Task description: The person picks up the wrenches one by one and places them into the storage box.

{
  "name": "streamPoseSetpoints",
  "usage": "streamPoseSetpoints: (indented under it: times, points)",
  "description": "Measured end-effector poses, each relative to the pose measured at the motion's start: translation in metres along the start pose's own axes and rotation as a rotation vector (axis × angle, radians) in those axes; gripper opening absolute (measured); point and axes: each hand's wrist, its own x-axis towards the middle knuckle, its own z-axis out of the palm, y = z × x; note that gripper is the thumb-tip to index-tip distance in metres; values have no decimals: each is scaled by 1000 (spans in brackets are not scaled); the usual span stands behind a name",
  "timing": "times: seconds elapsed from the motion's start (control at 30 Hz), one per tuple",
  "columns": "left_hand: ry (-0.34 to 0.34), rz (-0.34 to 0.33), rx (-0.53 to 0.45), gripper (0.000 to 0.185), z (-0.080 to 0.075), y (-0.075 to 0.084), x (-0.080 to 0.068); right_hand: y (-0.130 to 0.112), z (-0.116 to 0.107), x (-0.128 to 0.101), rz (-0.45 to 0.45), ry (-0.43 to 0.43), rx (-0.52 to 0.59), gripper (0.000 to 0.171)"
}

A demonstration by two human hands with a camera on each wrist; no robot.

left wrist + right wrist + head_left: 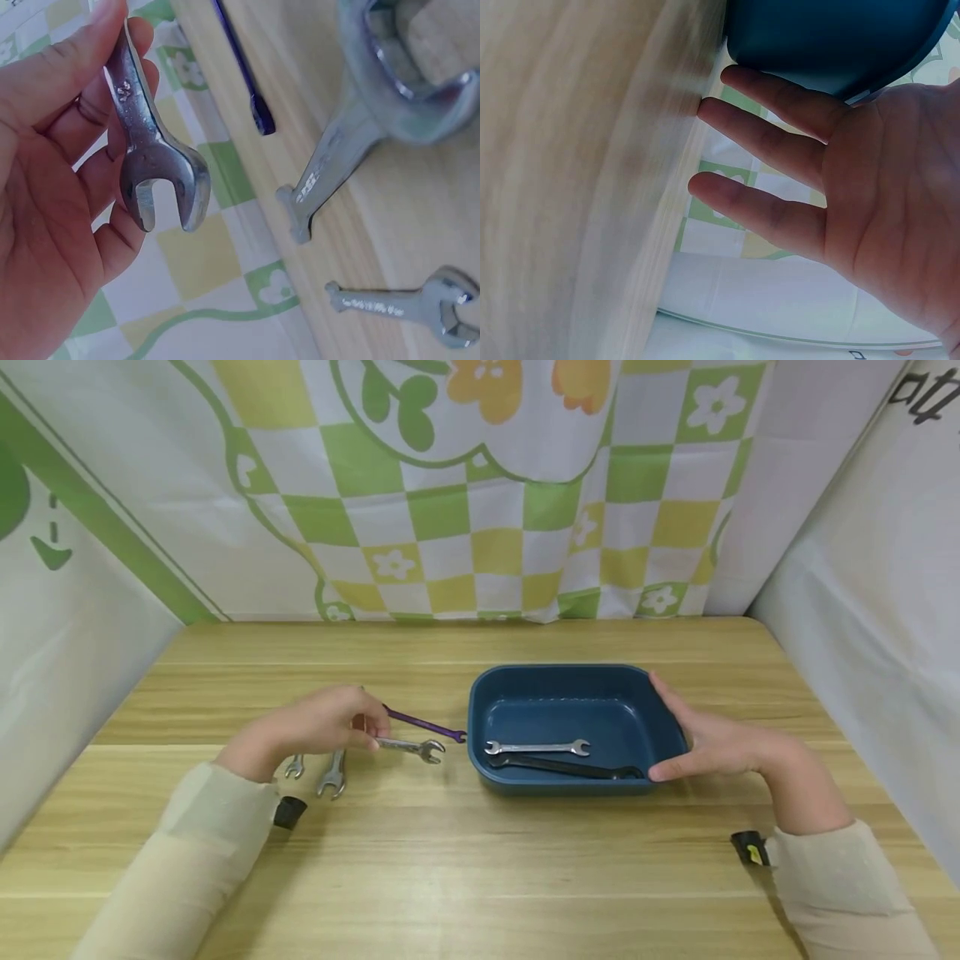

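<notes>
My left hand (322, 722) pinches a silver open-end wrench (408, 747) between thumb and fingers, left of the blue bin (555, 788). In the left wrist view, the held wrench's forked end (165, 176) points away from the fingers. My right hand (712, 745) spans the bin's right end, thumb at the front corner and a finger at the back corner. Its other fingers (757, 214) stretch out straight in the right wrist view. Inside the bin lie a silver double-ended wrench (537, 748) and a black wrench (562, 767), side by side.
A purple wrench (423, 723) lies on the wooden table (420, 877), one end close to the bin's left wall. Beneath my left wrist are a larger silver wrench (332, 775) and a smaller one (295, 767). A checked cloth (495, 552) hangs behind the table.
</notes>
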Motion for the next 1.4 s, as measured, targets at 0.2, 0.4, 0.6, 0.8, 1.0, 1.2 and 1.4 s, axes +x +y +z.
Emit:
streamPoseSetpoints:
  times: [0.2, 0.4, 0.6, 0.8, 1.0, 1.2, 1.4]
  points:
    - [21, -1, -22, 8, -4, 0, -5, -2, -1, 0, 6, 3, -2, 128]
    - [28, 17, -45, 6, -7, 3, -5, -2, 0, 0, 8, 3, -4, 128]
    - [34, 9, -51, 5, -10, 9, -2, 0, 0, 0, 5, 2, -1, 128]
    - [62, 33, -42, 7, -13, 16, 4, 0, 0, 1, -4, 3, 3, 128]
    - [68, 91, -35, 4, -15, 24, 16, 0, -1, 1, 2, 0, 1, 128]
    - [88, 138, -24, 4, -15, 36, 28, 0, -1, 0, 10, -7, 1, 128]
    - [151, 200, 9, 5, -11, 45, 42, 0, -1, 0, 13, -7, -6, 128]
